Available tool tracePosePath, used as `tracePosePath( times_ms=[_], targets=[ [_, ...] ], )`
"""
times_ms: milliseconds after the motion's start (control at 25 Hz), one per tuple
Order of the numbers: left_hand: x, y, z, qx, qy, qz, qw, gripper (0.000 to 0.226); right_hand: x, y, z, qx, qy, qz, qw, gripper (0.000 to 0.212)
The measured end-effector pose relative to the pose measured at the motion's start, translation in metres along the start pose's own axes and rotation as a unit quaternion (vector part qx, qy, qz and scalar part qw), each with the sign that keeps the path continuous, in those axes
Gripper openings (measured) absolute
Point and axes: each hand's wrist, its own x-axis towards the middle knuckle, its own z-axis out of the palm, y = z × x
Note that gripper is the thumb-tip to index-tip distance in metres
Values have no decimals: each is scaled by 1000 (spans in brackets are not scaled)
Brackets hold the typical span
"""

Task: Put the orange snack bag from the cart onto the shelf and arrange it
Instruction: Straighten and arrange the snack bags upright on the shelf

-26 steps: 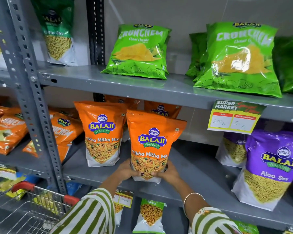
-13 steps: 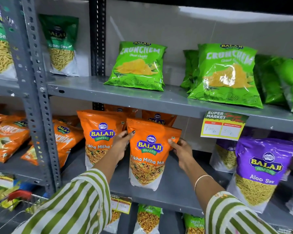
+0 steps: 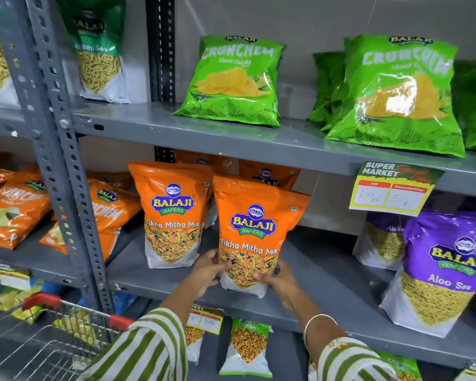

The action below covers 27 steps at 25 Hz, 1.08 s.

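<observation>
An orange Balaji Tikha Mitha Mix snack bag (image 3: 254,224) stands upright on the grey middle shelf (image 3: 324,273), near its front edge. My left hand (image 3: 208,273) grips its lower left corner and my right hand (image 3: 279,279) grips its lower right corner. A second identical orange bag (image 3: 173,213) stands just to its left, a little further back. More orange bags (image 3: 267,174) sit behind them. The wire cart (image 3: 47,339) with red handle ends is at the bottom left.
Purple Aloo Sev bags (image 3: 445,265) stand at the right of the same shelf. Green Crunchem bags (image 3: 237,81) lie on the shelf above, with a price tag (image 3: 393,188) on its edge. A perforated grey upright (image 3: 63,160) separates the left bay with orange bags (image 3: 14,210).
Both hands slid from the bag's upper sides down to its bottom corners. The bag stands a little straighter and the camera tilted.
</observation>
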Motion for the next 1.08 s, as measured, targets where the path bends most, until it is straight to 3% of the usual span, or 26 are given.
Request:
tracePosePath(
  times_ms=[200,320,400,480,560,640,720,760,880,1000,1080],
  targets=[
    [5,0,-6,-6,-5,4,1000,49,3,0,5,9,-3,-6,1000,58],
    [8,-2,-6,-11,-11,5,1000,51,5,0,6,-9,-4,1,1000,63],
    [7,-2,-8,-6,-11,4,1000,55,6,-4,3,-48,-11,36,998,71],
    [3,1,-16,2,0,-10,1000,64,3,-14,1,-89,-59,107,989,51],
    [-3,8,-36,22,33,-22,999,65,-9,-33,6,-217,-124,210,945,32],
    [-8,16,-65,47,74,-43,995,60,-13,-47,19,-340,-174,289,877,38],
    [-11,23,-96,54,137,-55,988,58,-13,-57,48,-384,-224,313,839,39],
    [-10,26,-110,45,181,-52,981,57,-12,-60,66,-392,-227,290,843,43],
    [-5,31,-136,42,269,-14,962,60,-7,-59,117,-374,-178,117,903,61],
    [15,24,-154,38,221,34,974,80,7,-50,151,-277,-128,45,951,81],
    [29,17,-161,32,175,52,983,78,27,-42,165,-185,-90,25,978,90]
  ],
)
